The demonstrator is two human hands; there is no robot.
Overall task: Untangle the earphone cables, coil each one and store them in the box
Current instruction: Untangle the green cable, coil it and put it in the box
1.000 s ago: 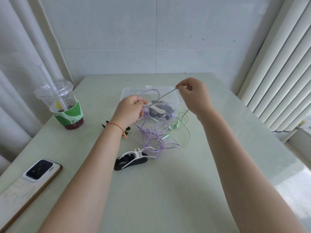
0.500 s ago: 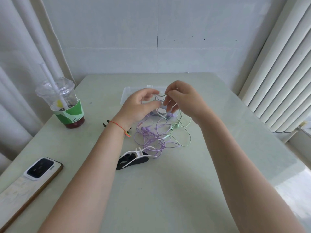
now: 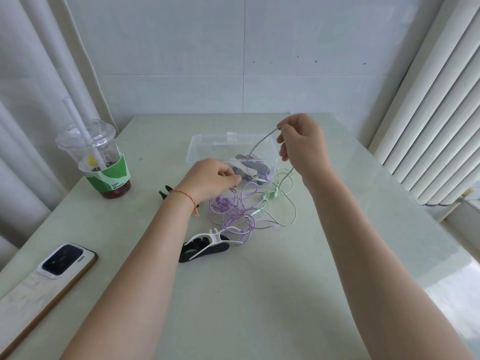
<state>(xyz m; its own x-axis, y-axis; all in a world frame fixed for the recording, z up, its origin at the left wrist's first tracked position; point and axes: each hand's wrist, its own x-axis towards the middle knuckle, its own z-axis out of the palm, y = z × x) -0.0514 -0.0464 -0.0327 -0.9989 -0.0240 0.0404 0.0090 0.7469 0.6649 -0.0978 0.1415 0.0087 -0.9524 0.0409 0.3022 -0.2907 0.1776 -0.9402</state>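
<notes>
The right hand (image 3: 302,144) pinched the green cable (image 3: 294,203) taut — running down-left toward the left hand (image 3: 214,178), whose curled fingers gripped the tangle (purple cable (image 3: 233,211)) beside the box (image 3: 207,141).

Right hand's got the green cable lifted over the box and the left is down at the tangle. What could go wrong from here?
1. The green cable still loops through the purple cable, so the right hand pulling higher may tighten the knot.
2. The raised strand runs over the clear box, which looks light; a tug could drag or tip it.
3. The left hand is near the drink cup; a sweep could knock it.
</notes>
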